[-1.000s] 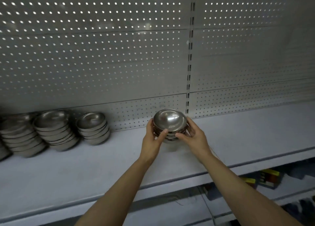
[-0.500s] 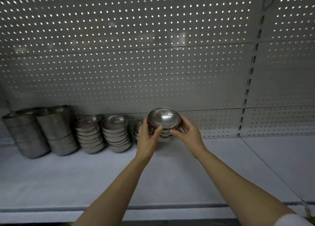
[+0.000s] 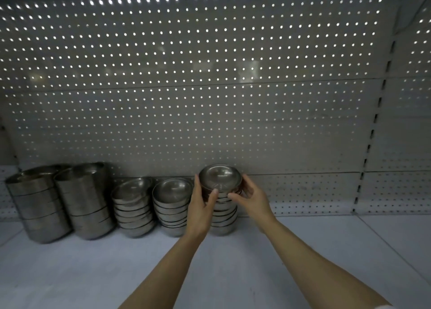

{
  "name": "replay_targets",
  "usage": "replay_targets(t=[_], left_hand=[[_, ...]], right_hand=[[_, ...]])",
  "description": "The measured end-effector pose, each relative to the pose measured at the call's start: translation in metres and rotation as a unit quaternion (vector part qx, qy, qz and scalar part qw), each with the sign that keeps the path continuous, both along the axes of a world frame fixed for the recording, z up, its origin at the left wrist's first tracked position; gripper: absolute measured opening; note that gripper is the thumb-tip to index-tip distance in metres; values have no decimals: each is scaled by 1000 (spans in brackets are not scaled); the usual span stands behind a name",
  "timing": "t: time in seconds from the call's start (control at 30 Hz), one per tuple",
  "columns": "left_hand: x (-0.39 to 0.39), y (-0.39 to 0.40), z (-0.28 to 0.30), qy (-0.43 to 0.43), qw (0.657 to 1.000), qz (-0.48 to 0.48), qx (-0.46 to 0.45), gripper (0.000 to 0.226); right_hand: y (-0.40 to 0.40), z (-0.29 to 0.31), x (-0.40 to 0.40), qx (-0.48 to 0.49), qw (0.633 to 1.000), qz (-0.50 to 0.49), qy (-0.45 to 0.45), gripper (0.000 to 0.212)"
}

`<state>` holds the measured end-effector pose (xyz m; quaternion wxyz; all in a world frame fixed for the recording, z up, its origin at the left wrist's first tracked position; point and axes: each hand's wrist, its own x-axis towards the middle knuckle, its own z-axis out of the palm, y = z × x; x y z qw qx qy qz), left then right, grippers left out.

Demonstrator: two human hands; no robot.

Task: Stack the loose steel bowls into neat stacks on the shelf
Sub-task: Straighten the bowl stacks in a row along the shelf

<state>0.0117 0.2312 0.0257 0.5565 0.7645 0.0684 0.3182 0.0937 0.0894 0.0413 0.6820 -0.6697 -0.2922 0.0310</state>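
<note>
A small set of nested steel bowls (image 3: pixel 220 177) sits atop a taller bowl stack (image 3: pixel 224 220) on the white shelf (image 3: pixel 93 273), against the pegboard. My left hand (image 3: pixel 200 209) grips the set from the left, thumb on its front rim. On the right side, my right hand (image 3: pixel 253 198) holds it with curled fingers. Whether the set rests fully on the stack below cannot be told. Two more small-bowl stacks stand to the left, one (image 3: pixel 171 207) beside my left hand and another (image 3: pixel 134 207) further left.
Two tall stacks of larger steel bowls (image 3: pixel 85 201) (image 3: pixel 37 206) stand at the far left. A perforated back panel (image 3: pixel 210 98) rises behind everything. An upright slotted post (image 3: pixel 370 131) divides the shelf bays on the right. Bare shelf lies right of my hands and in front.
Both hands carried the nested bowls leftward along the shelf, from the bare middle to the top of the rightmost small-bowl stack. The view swung left with them.
</note>
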Motion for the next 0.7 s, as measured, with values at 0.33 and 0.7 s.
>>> replay_targets(t=[0.33, 0.7], left_hand=[[16, 8, -13, 20, 999, 19, 23, 88], [37, 7, -26, 33, 998, 50, 35, 80]], right_hand=[[15, -19, 19, -20, 1000, 1, 1, 64], [21, -30, 32, -25, 999, 20, 18, 65]])
